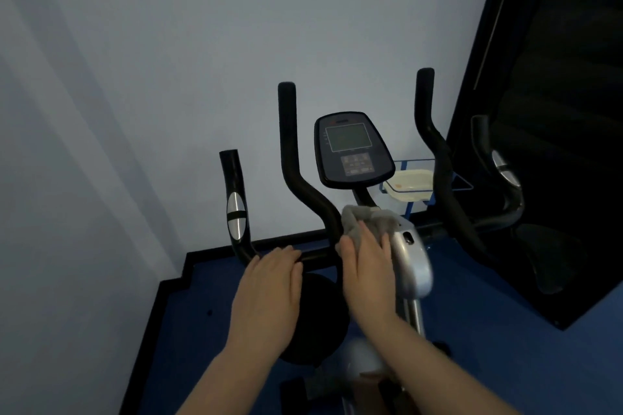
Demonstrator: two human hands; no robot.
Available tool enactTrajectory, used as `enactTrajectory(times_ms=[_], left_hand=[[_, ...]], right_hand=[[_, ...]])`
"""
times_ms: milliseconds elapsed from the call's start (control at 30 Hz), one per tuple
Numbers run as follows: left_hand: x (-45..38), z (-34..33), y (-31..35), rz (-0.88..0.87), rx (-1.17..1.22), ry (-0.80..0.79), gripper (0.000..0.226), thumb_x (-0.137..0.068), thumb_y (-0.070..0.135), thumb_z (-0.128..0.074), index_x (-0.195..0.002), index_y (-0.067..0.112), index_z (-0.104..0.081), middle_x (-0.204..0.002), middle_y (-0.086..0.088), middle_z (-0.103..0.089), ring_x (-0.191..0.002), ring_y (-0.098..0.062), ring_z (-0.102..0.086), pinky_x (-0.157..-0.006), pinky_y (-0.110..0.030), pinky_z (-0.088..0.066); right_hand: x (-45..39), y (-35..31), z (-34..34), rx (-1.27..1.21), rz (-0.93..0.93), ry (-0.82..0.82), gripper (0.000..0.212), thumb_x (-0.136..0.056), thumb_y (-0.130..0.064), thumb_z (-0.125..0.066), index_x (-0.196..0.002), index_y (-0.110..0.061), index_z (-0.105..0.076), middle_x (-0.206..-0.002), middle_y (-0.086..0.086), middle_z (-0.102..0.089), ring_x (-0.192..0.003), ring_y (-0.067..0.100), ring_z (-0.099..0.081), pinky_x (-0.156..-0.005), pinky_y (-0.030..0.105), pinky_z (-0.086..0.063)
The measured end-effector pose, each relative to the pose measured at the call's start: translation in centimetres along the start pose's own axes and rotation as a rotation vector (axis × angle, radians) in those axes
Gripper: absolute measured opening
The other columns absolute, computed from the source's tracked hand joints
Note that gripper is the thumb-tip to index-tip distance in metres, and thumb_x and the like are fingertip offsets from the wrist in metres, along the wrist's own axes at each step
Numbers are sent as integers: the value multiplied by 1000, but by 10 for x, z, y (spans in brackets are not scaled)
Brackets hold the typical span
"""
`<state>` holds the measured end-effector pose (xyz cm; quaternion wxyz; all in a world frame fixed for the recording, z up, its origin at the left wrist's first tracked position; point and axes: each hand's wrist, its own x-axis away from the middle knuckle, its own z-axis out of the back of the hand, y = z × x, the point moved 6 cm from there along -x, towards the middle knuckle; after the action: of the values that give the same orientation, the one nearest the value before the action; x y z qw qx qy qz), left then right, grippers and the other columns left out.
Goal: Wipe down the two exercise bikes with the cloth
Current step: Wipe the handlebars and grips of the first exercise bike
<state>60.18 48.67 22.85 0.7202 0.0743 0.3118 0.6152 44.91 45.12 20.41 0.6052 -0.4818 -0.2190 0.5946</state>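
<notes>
Grey, crumpled cloth (367, 221) is bunched at the middle of a black and silver exercise bike (409, 256), right where the black handlebar (293, 178) bends down to meet the silver stem housing. The right hand (367, 266) lies over the near part of this cloth with its fingers fairly straight and close together, pressing it against the bike rather than pinching it; whether the thumb hooks under the cloth is hidden. The left hand (269, 283) rests to the left on the horizontal black crossbar, its fingers curled over the top of the bar, touching it.

Beyond the hands, a dark oval console (352, 150) with a greenish display and a keypad stands on a short post, between two upright black handlebar horns. Further left, a shorter black grip carries a shiny metal pulse sensor (237, 219). Right of the console, a pale plastic tub (409, 187) sits on a blue-framed shelf against the far wall. A large dark mirror (556, 111) on the right reflects the handlebar and another sensor. Below lies blue floor (188, 330) edged by a black skirting along the pale blue wall (168, 44).
</notes>
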Motion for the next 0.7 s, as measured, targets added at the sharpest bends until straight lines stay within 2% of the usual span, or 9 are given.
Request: enactTrajectory(times_ms=[67,133,267,333,400,500,567,633,700], left_hand=[[-1,1,-3,56,61,31,28,-101,22,-44,-120,22,-64,-107,15,-63,-98,-3,-52,-103,-37,-42],[0,3,-5,123,155,66,27,-101,20,-45,-119,24,-66,-95,29,-51,-95,0,-51,-102,-39,-44],[4,1,-10,184,284,46,26,-100,23,-46,-116,30,-66,-100,35,-45,-111,-7,-54,-105,-41,-43],[4,-1,-12,199,285,50,25,-100,23,-47,-114,32,-66,-98,34,-46,-105,-8,-55,-99,-36,-47],[3,-2,-14,213,270,50,25,-100,22,-47,-113,33,-65,-95,28,-49,-97,-6,-55,-88,-25,-47],[5,-3,-19,252,291,60,25,-101,24,-46,-114,35,-64,-101,16,-56,-90,1,-54,-76,-10,-39],[7,-4,-21,264,300,80,25,-101,24,-46,-116,32,-64,-110,13,-58,-95,3,-54,-80,-8,-38],[13,-2,-20,264,308,129,25,-101,23,-45,-117,28,-64,-116,13,-58,-104,3,-51,-86,-8,-36],[18,1,-14,226,227,191,23,-101,22,-45,-114,25,-64,-114,12,-55,-108,-2,-48,-87,-13,-37]], right_hand=[[-20,-8,1,36,15,-21,36,-103,-30,-34,-118,-11,-60,-99,-12,-56,-113,10,-44,-112,44,-29],[-21,-12,3,26,53,-39,33,-104,-27,-35,-114,-10,-61,-84,-24,-48,-95,3,-45,-109,42,-32],[16,7,6,-117,38,-46,42,-99,-44,-31,-126,-27,-57,-123,-22,-51,-132,10,-38,-100,26,-38],[0,13,7,-118,-48,-116,36,-99,-46,-30,-107,-28,-61,-115,-10,-57,-120,18,-50,-95,30,-41],[-23,8,8,-110,-99,-181,38,-103,-41,-30,-105,-21,-61,-108,2,-61,-110,21,-54,-98,38,-41],[-20,-1,2,12,28,-138,37,-104,-32,-30,-117,-14,-61,-115,1,-63,-122,18,-47,-115,40,-22],[9,1,-2,-23,117,-64,38,-104,-29,-34,-135,-18,-52,-134,-4,-55,-135,7,-34,-120,36,-12],[20,2,1,-72,144,-37,40,-103,-28,-38,-140,-19,-48,-142,-4,-49,-137,7,-29,-118,40,-21],[1,1,5,-37,30,-49,36,-103,-33,-36,-121,-13,-59,-123,4,-60,-125,22,-45,-105,43,-38]])
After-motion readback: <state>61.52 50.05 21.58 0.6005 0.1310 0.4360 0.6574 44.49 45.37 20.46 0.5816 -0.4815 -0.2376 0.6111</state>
